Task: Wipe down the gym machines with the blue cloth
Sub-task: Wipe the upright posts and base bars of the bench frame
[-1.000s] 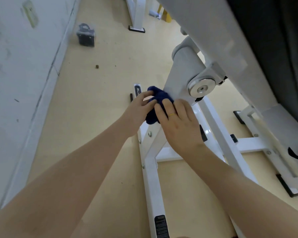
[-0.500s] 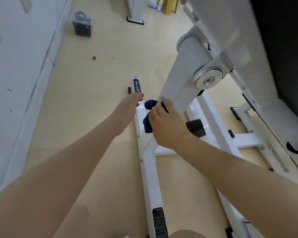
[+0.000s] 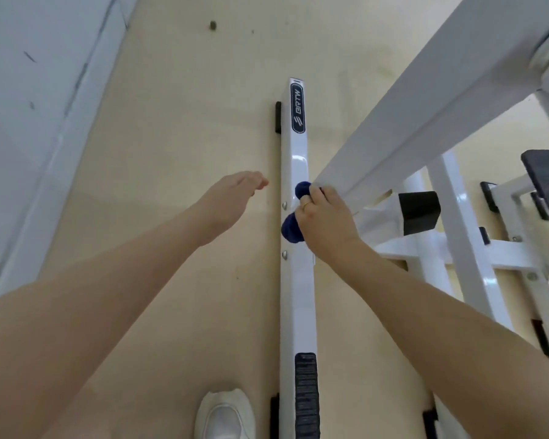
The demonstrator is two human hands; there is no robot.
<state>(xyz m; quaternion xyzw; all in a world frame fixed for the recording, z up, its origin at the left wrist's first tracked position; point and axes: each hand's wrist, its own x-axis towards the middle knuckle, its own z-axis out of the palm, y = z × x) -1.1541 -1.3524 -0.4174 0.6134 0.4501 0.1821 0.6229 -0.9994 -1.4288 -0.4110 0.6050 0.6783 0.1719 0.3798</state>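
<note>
My right hand (image 3: 325, 221) grips the dark blue cloth (image 3: 291, 230), bunched so that it bulges out above and below my fingers. The cloth is pressed where the slanted white beam (image 3: 419, 103) of the gym machine meets the long white floor rail (image 3: 298, 286). My left hand (image 3: 232, 198) hovers just left of the rail, fingers relaxed and holding nothing, apart from the cloth.
A pale wall and skirting (image 3: 61, 128) run along the left. The rail carries a black logo plate (image 3: 298, 107) at its far end and a black grip strip (image 3: 305, 394) near me. More white frame bars (image 3: 457, 236) lie to the right. My white shoe (image 3: 225, 416) stands beside the rail.
My right hand has slid the cloth down the slanted beam to its foot at the floor rail. My left hand has let go of the cloth and moved aside. The view has tipped downward.
</note>
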